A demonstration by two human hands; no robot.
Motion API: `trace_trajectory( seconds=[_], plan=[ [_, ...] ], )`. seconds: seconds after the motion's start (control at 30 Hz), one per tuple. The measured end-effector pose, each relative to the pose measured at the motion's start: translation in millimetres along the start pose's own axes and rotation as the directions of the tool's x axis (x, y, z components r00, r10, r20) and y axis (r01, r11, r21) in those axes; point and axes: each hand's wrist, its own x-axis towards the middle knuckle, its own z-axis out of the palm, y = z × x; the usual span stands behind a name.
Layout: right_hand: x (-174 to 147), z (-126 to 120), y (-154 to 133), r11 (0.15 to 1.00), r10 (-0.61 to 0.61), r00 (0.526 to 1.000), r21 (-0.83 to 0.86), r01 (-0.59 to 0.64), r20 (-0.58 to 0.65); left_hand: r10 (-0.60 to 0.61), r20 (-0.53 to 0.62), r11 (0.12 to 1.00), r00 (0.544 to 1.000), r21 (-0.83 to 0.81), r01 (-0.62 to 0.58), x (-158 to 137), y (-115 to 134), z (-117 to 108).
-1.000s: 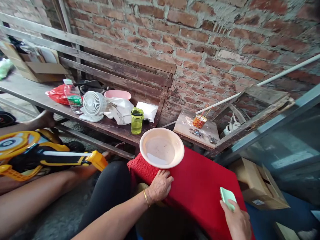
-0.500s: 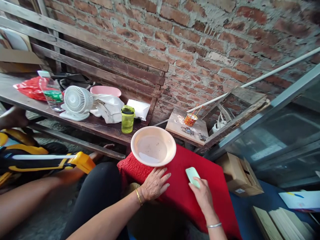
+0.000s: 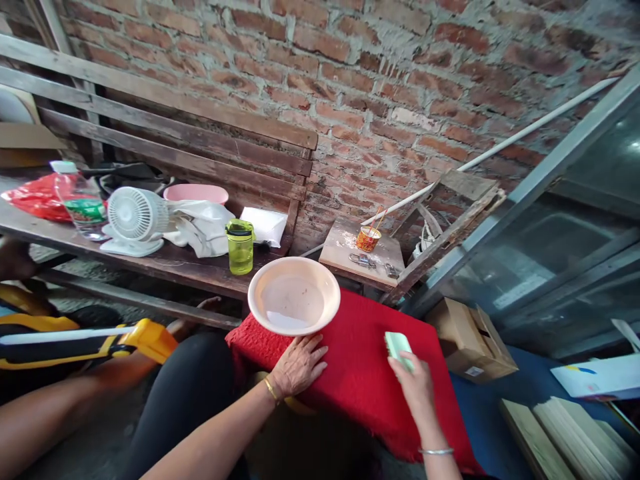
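Observation:
My right hand [image 3: 414, 380] is closed around a pale green scrub brush [image 3: 399, 344], which rests on the red cloth [image 3: 360, 387]. What look like short bristles show along the brush's left edge. My left hand [image 3: 299, 365] lies flat on the same cloth with its fingers stretched out. Just beyond those fingertips stands a cream basin [image 3: 295, 327] holding clear water with a few small specks in it. The basin sits at the cloth's far left corner, where the cloth looks darker and bunched.
A wooden bench [image 3: 200, 270] on the left carries a green bottle [image 3: 241, 248], a small white fan [image 3: 135, 215] and a pink tub [image 3: 196, 194]. A stool [image 3: 345, 261] with a paper cup [image 3: 368, 238] stands behind. To the right is a cardboard box [image 3: 467, 340]. Another person's leg [image 3: 65, 407] is at left.
My right hand has slid the brush to the right across the cloth, and the brush has tilted a little. My left hand stays by the basin. The view has shifted slightly.

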Motion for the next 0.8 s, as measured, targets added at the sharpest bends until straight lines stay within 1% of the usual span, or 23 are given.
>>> trace_trajectory(
  seconds=[0.07,0.13,0.17,0.2,0.23,0.27,0.33,0.37,0.43,0.47,0.5,0.53,0.57,0.6,0.63,0.67,0.7,0.73,0.77,0.8],
  plan=[
    [-13.0,34.9,-43.3,0.987,-0.161,0.98,0.045,0.156,0.118,0.003,-0.024,1.0,1.0,0.012,-0.003,-0.9,-2.1,1.9],
    [-20.3,60.2,-74.3,0.958,-0.285,0.936,0.045,0.282,0.204,0.018,-0.04,1.0,0.999,0.027,-0.017,-1.5,-4.9,4.1],
    [-20.7,67.5,-83.3,0.945,-0.321,0.917,0.014,0.327,0.236,0.027,-0.041,0.999,0.999,0.034,-0.025,-1.7,-6.4,5.1],
    [-18.7,70.5,-87.5,0.937,-0.323,0.909,-0.041,0.346,0.264,0.034,-0.04,0.999,0.999,0.041,-0.033,-1.9,-7.6,5.9],
    [-14.2,68.9,-87.1,0.934,-0.297,0.911,-0.112,0.34,0.286,0.04,-0.037,0.998,0.998,0.048,-0.039,-2.0,-8.6,6.5],
    [-7.6,62.5,-82.1,0.934,-0.245,0.924,-0.186,0.306,0.294,0.045,-0.037,0.998,0.998,0.053,-0.043,-2.2,-9.3,7.0],
    [9.8,36.3,-60.2,0.939,-0.094,0.962,-0.298,0.171,0.257,0.049,-0.045,0.997,0.998,0.063,-0.046,-2.4,-10.1,7.7],
    [19.2,17.7,-44.3,0.937,-0.024,0.974,-0.334,0.1,0.225,0.05,-0.052,0.997,0.997,0.067,-0.047,-2.6,-10.2,8.1],
    [36.0,-26.0,-6.7,0.922,0.095,0.984,-0.387,-0.029,0.152,0.051,-0.065,0.996,0.997,0.077,-0.046,-3.0,-10.1,9.1],
    [42.5,-48.1,13.0,0.904,0.172,0.979,-0.412,-0.112,0.11,0.049,-0.068,0.996,0.996,0.083,-0.043,-3.3,-10.1,9.7],
    [47.3,-68.4,31.6,0.878,0.261,0.964,-0.43,-0.21,0.062,0.046,-0.07,0.995,0.996,0.089,-0.04,-3.5,-10.1,10.4],
    [50.7,-85.1,47.6,0.846,0.346,0.938,-0.437,-0.306,0.012,0.043,-0.07,0.995,0.997,0.095,-0.036,-3.8,-10.1,11.0],
    [52.7,-96.9,59.7,0.813,0.419,0.907,-0.432,-0.39,-0.03,0.041,-0.069,0.994,0.997,0.101,-0.034,-4.0,-10.2,11.5],
    [53.7,-102.7,67.0,0.793,0.465,0.883,-0.416,-0.445,-0.058,0.042,-0.068,0.994,0.997,0.107,-0.034,-4.1,-10.2,11.8],
    [53.6,-102.1,68.6,0.799,0.469,0.881,-0.391,-0.456,-0.068,0.044,-0.066,0.993,0.997,0.112,-0.036,-4.1,-10.3,11.8],
    [52.5,-95.2,64.5,0.834,0.426,0.903,-0.362,-0.417,-0.06,0.046,-0.063,0.992,0.997,0.118,-0.039,-4.1,-10.5,11.4],
    [50.2,-82.6,54.8,0.885,0.339,0.94,-0.328,-0.33,-0.033,0.048,-0.059,0.991,0.997,0.124,-0.041,-4.0,-10.6,10.6],
    [46.7,-65.5,40.4,0.934,0.224,0.975,-0.288,-0.212,0.006,0.05,-0.052,0.991,0.997,0.129,-0.043,-3.8,-10.6,9.4],
    [41.8,-45.5,22.4,0.967,0.097,0.994,-0.241,-0.082,0.05,0.051,-0.044,0.99,0.998,0.134,-0.045,-3.6,-10.7,8.0],
    [35.8,-24.1,2.2,0.98,-0.027,0.995,-0.192,0.045,0.096,0.053,-0.035,0.989,0.998,0.138,-0.047,-3.4,-10.8,6.6]
  ],
)
